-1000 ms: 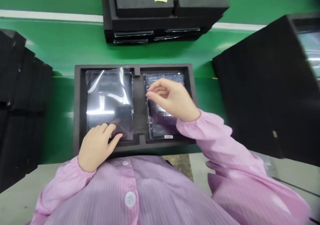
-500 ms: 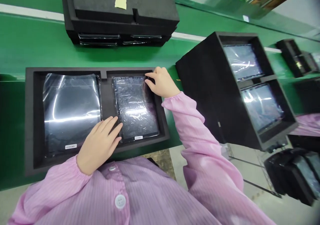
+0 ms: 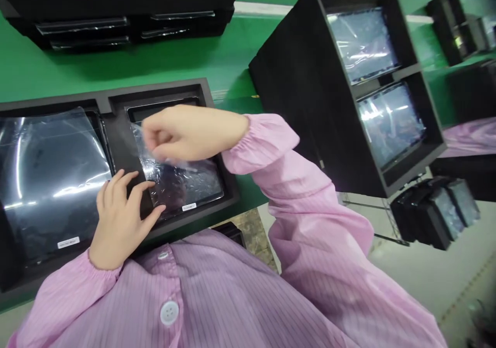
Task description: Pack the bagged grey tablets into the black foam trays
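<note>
A black foam tray [image 3: 155,91] lies in front of me with a flat display panel in each of its two compartments. My right hand [image 3: 189,131] is closed in a pinch on a clear, crinkled plastic film [image 3: 149,159], lifted over the right panel [image 3: 201,185]. The panel's upper part shows dark and bare behind the hand. My left hand [image 3: 124,214] has its fingers spread, resting at the divider and the panel's lower left corner. The left panel [image 3: 50,157] lies under a smooth, curling clear sheet, with a white label near its bottom edge.
A stack of black foam trays [image 3: 116,2] stands behind on the green work surface [image 3: 217,64]. To the right, a tall black foam stack [image 3: 298,95] leans, its top tray holding two film-covered panels [image 3: 391,121]. Further right, more dark panels [image 3: 445,208] stand near another person's pink sleeve [image 3: 470,136].
My right hand has moved left from the panel's upper right corner, peeling the film back. My left hand's fingers have spread wider. The view has shifted right and downward.
</note>
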Motion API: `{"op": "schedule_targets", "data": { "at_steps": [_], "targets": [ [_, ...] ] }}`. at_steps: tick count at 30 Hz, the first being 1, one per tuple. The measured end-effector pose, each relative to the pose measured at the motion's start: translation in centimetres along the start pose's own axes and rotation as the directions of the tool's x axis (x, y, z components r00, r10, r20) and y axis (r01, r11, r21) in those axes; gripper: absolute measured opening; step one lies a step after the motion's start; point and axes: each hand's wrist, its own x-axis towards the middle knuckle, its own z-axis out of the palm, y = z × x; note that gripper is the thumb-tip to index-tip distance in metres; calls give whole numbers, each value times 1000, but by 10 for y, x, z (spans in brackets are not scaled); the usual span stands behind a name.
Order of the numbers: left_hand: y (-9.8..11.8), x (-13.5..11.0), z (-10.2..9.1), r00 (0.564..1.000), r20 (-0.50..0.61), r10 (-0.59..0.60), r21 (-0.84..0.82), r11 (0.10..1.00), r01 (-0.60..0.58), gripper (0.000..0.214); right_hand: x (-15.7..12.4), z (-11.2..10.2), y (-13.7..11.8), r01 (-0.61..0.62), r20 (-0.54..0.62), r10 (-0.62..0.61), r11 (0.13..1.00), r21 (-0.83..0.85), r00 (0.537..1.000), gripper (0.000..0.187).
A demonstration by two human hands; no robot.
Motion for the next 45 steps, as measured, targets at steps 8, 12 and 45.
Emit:
{"op": "schedule_targets", "data": {
  "at_steps": [8, 12, 45],
  "targets": [
    [11, -2, -5, 978, 14, -206, 63, 977, 205, 44, 79, -1, -6, -18, -151, 148, 769, 639, 977, 18],
    [8, -2, -2, 978, 8, -208, -33, 977, 208, 42, 90, -8, 37, -195, -153, 416, 681, 706, 896, 17],
    [42, 26, -22, 780, 429, -456, -902, -259, 345, 31, -60, 99, 19, -542, -607, 412, 840, -36, 679, 76]
  ]
}}
